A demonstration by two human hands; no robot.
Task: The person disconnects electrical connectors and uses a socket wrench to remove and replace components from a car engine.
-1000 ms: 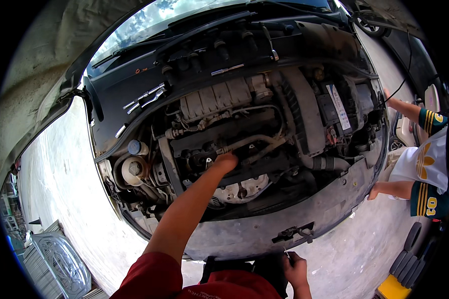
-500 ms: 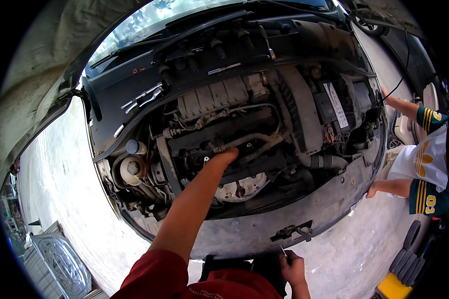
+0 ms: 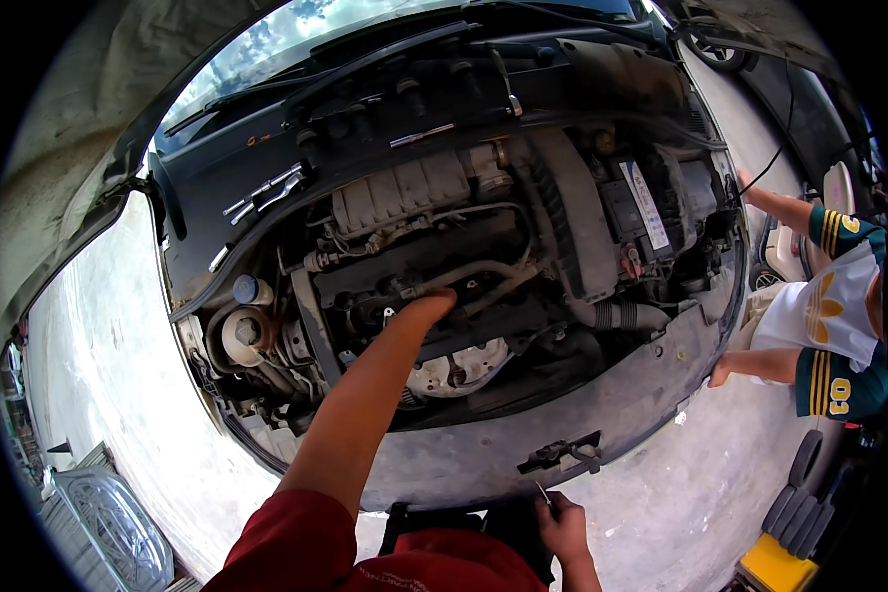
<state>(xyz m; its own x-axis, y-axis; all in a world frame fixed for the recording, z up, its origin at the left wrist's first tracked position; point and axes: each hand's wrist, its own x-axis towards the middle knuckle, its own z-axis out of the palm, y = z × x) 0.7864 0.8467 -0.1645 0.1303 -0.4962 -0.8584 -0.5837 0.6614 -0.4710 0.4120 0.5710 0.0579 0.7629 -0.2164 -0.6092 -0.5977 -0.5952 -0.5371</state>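
My left arm stretches over the front of an open engine bay. My left hand (image 3: pixel 438 302) is down among the engine parts beside a hose (image 3: pixel 476 270), its fingers hidden from sight. Just below the wrist lies a pale metal cover (image 3: pixel 461 370) on the engine's front. Low in the view, in front of the bumper, my right hand (image 3: pixel 565 530) is closed around a slim tool (image 3: pixel 543 491) with a thin metal shaft and what looks like a dark handle; its exact kind is unclear.
Ratchet wrenches (image 3: pixel 266 192) and a metal extension bar (image 3: pixel 422 135) lie along the cowl, near several dark ignition coils (image 3: pixel 410 96). A battery (image 3: pixel 633 209) sits at the right of the bay. A person (image 3: pixel 824 306) leans on the car's right side. The raised hood (image 3: pixel 64 128) hangs upper left.
The whole view has shifted slightly, so the car appears a little further left. My left hand stays deep in the engine, and my right hand keeps its hold on the slim tool.
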